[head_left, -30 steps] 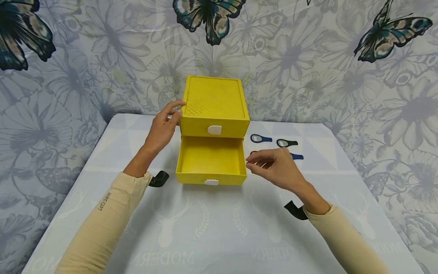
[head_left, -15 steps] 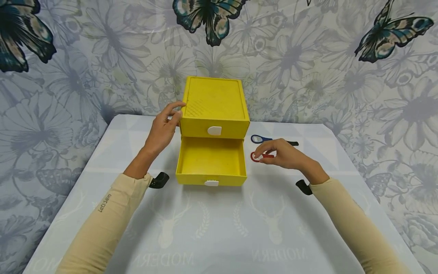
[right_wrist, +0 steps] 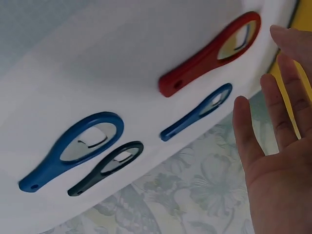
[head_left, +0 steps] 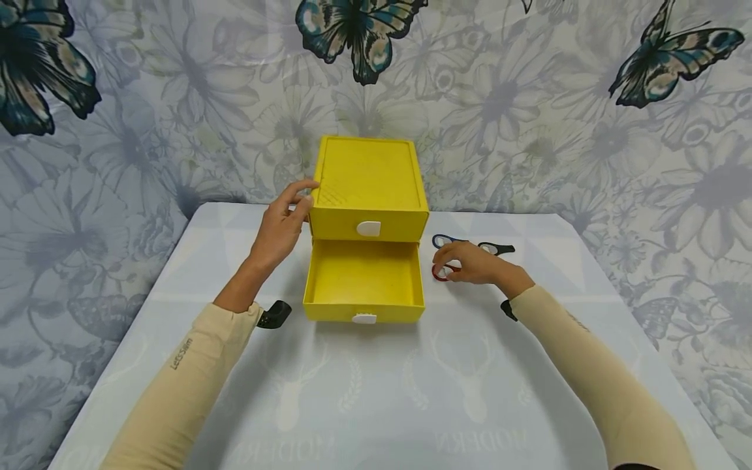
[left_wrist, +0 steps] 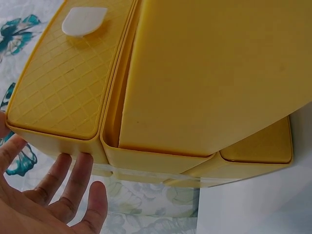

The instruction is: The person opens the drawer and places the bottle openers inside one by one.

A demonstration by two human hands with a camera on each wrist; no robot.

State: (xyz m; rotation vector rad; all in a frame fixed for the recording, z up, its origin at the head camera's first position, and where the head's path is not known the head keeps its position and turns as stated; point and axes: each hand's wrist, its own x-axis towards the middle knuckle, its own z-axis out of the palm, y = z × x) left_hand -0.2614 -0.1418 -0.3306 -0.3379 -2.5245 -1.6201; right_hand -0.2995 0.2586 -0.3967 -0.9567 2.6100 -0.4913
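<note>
My left hand [head_left: 279, 225] rests against the left side of the yellow drawer box [head_left: 370, 173], fingers fairly straight, as the left wrist view shows. The lower drawer [head_left: 365, 277] is pulled out and bare inside. To the right of it, my right hand [head_left: 476, 263] hovers over a red bottle opener [right_wrist: 212, 53], fingers extended. In the right wrist view a small gap separates the fingertips from its looped head. Nearby lie two blue bottle openers, the nearer one [right_wrist: 73, 151] and the farther one [right_wrist: 197, 112], plus a dark one [right_wrist: 107, 168].
The upper drawer [head_left: 341, 225] is closed and has a white tab handle [head_left: 368, 228]. A white patterned cloth covers the table [head_left: 364, 385]. Directly behind its back edge hangs a flowered, butterfly-printed backdrop [head_left: 499, 117].
My right hand has moved away from the drawer's side, rightward and then down over the red bottle opener. The left hand stays at the box. The view tilts slightly.
</note>
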